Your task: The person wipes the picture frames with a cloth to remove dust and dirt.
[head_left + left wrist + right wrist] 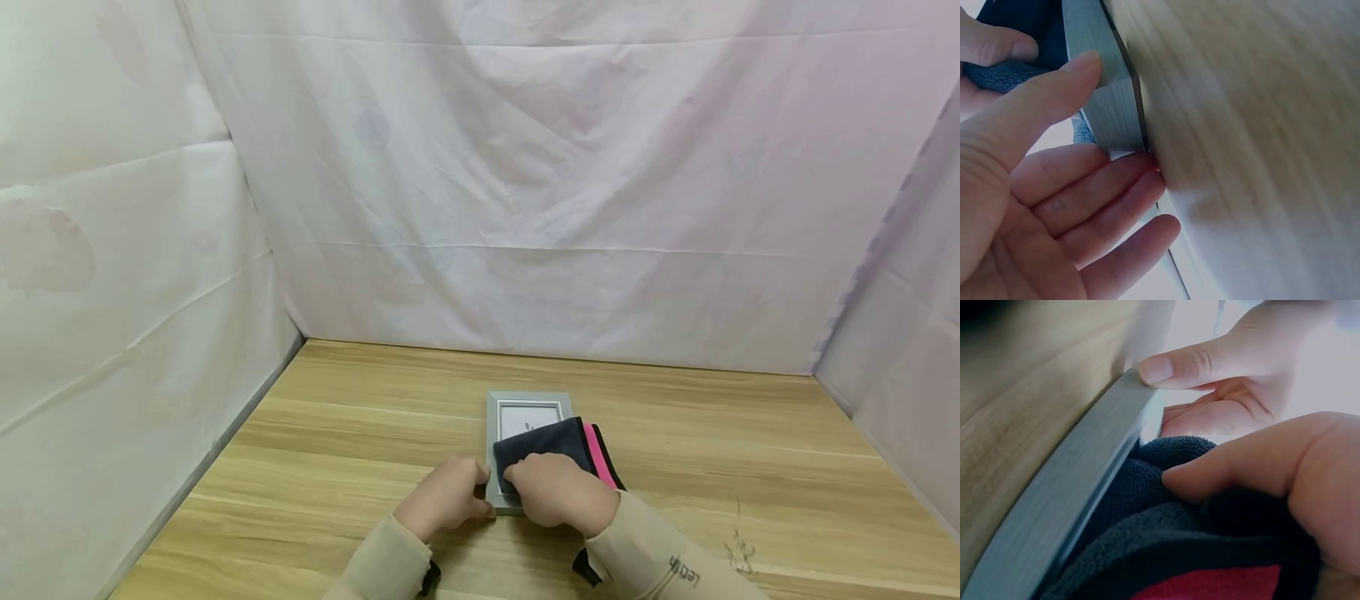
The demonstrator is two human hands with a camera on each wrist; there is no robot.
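Observation:
A silver-grey picture frame (492, 425) lies flat on the wooden table, its picture side up. My left hand (450, 492) holds the frame's near left corner. In the left wrist view its thumb lies against one side of the frame (1113, 115), with the fingers around the corner. A folded dark grey cloth (543, 440), with black edging and a pink layer, covers the lower right of the picture. My right hand (558, 492) grips this cloth and presses it on the frame. Its thumb bears on the fuzzy cloth (1141, 500) in the right wrist view; the other fingers are mostly hidden.
The wooden table (360, 417) extends around the frame on all sides. White fabric (555, 192) hangs behind it, with more fabric (127, 250) at the left and right. A dark scribble-like mark (740, 550) shows on the table at the near right.

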